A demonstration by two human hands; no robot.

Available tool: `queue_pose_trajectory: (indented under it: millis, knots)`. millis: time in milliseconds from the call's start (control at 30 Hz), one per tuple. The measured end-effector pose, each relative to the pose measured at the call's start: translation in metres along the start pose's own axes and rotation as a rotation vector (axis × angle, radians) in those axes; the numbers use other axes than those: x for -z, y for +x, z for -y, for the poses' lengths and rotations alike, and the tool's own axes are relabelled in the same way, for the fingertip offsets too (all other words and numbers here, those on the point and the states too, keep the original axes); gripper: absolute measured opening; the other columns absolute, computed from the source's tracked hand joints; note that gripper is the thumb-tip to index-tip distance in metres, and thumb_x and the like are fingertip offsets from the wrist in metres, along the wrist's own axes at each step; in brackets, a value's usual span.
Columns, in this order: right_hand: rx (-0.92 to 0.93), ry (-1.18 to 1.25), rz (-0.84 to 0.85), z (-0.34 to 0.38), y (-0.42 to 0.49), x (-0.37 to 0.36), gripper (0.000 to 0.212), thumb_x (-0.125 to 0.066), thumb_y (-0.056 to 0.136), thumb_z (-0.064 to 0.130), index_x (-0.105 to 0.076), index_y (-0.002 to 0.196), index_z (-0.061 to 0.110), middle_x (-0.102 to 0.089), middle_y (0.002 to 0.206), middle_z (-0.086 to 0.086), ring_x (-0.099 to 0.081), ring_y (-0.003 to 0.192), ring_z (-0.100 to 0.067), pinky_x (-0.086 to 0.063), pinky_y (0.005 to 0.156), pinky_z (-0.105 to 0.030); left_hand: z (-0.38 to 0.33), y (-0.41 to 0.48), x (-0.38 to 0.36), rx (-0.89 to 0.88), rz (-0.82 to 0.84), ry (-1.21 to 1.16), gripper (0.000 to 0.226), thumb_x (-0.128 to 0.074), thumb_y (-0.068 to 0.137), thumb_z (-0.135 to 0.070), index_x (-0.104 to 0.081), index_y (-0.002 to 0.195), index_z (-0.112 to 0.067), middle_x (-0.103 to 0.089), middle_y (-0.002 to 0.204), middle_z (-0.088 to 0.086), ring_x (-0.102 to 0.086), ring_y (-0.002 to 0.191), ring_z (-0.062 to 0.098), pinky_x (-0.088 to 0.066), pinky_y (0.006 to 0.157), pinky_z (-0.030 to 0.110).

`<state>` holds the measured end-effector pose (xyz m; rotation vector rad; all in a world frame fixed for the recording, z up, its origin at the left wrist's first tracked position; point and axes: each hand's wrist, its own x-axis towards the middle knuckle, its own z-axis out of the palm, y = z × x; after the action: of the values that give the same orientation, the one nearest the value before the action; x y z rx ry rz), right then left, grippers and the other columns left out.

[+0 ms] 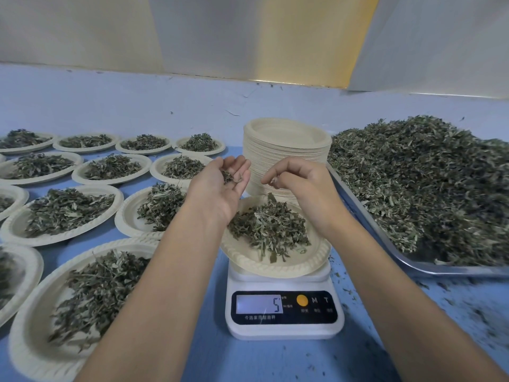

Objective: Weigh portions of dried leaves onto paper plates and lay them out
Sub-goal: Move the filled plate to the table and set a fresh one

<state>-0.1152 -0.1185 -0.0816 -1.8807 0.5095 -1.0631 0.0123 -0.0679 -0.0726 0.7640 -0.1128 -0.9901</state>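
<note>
A white kitchen scale (283,312) stands in front of me, its display showing 5. On it rests a paper plate (303,263) with a heap of dried leaves (270,227). My left hand (220,191) hovers palm-up over the plate's left side, cupping a few leaves in its curled fingers. Over the plate's back edge, my right hand (300,183) pinches a small bit of leaf between thumb and fingertips.
A tall stack of empty paper plates (286,150) stands just behind the scale. A metal tray (454,268) heaped with dried leaves fills the right. Several filled plates (68,210) lie in rows on the blue table at the left. Leaf crumbs are scattered at the lower right.
</note>
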Motion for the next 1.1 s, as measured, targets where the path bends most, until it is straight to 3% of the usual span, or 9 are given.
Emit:
queue_pose_trajectory:
  millis: [167,467,700,867,967,1033,1100]
  knots:
    - [0.008,0.012,0.038,0.001,0.000,0.000,0.021,-0.050,0.069,0.010,-0.071,0.068,0.013,-0.069,0.069,0.008,-0.060,0.073,-0.006,-0.049,0.071,-0.020,-0.001,0.000,0.000,0.000,0.002,-0.006,0.032,-0.035,0.103,-0.016,-0.050,0.077,-0.005,-0.063,0.081,0.012,-0.064,0.076,0.021,-0.052,0.084,0.030]
    - [0.017,0.028,0.133,0.002,-0.001,0.001,0.025,-0.044,0.067,0.008,-0.069,0.064,0.009,-0.067,0.063,0.005,-0.058,0.068,-0.009,-0.047,0.069,-0.022,0.000,-0.001,0.000,0.001,0.001,0.007,0.032,-0.035,0.103,-0.016,-0.050,0.077,-0.005,-0.063,0.081,0.012,-0.064,0.076,0.020,-0.052,0.083,0.029]
    - [0.001,-0.002,0.078,0.001,-0.001,0.002,0.023,-0.046,0.071,0.009,-0.067,0.061,0.012,-0.066,0.064,0.004,-0.057,0.074,-0.015,-0.048,0.075,-0.027,0.000,-0.003,-0.001,0.009,0.017,0.016,0.031,-0.035,0.103,-0.017,-0.050,0.077,-0.006,-0.063,0.079,0.010,-0.064,0.075,0.020,-0.053,0.077,0.028]
    - [0.017,0.017,0.008,0.001,-0.003,-0.004,0.027,-0.057,0.082,-0.007,-0.069,0.080,0.017,-0.068,0.074,0.013,-0.058,0.076,-0.006,-0.048,0.074,-0.022,0.003,-0.009,-0.008,0.028,0.065,0.045,0.030,-0.034,0.103,-0.018,-0.050,0.079,-0.008,-0.063,0.076,0.006,-0.062,0.071,0.016,-0.053,0.078,0.027]
    - [0.040,-0.005,0.032,0.004,-0.004,-0.010,0.024,-0.068,0.080,0.001,-0.069,0.096,0.020,-0.070,0.097,0.006,-0.056,0.081,-0.005,-0.050,0.079,-0.024,0.006,-0.013,-0.015,0.080,0.090,0.082,0.033,-0.035,0.103,-0.022,-0.054,0.078,-0.011,-0.061,0.074,0.003,-0.058,0.058,0.013,-0.055,0.059,0.028]
    - [0.043,-0.077,0.061,0.005,-0.003,-0.012,0.029,-0.075,0.077,0.006,-0.069,0.102,0.022,-0.065,0.104,-0.006,-0.054,0.081,-0.009,-0.050,0.084,-0.029,0.009,-0.015,-0.019,0.103,0.099,0.098,0.034,-0.035,0.103,-0.024,-0.055,0.079,-0.012,-0.061,0.080,0.003,-0.055,0.059,0.014,-0.052,0.059,0.031]
    - [0.052,-0.158,0.077,0.005,-0.004,-0.014,0.032,-0.078,0.076,0.011,-0.069,0.103,0.023,-0.064,0.103,-0.006,-0.055,0.080,-0.008,-0.049,0.085,-0.027,0.012,-0.014,-0.020,0.066,0.084,0.143,0.036,-0.035,0.103,-0.024,-0.057,0.079,-0.011,-0.063,0.082,0.003,-0.054,0.063,0.015,-0.053,0.054,0.027]
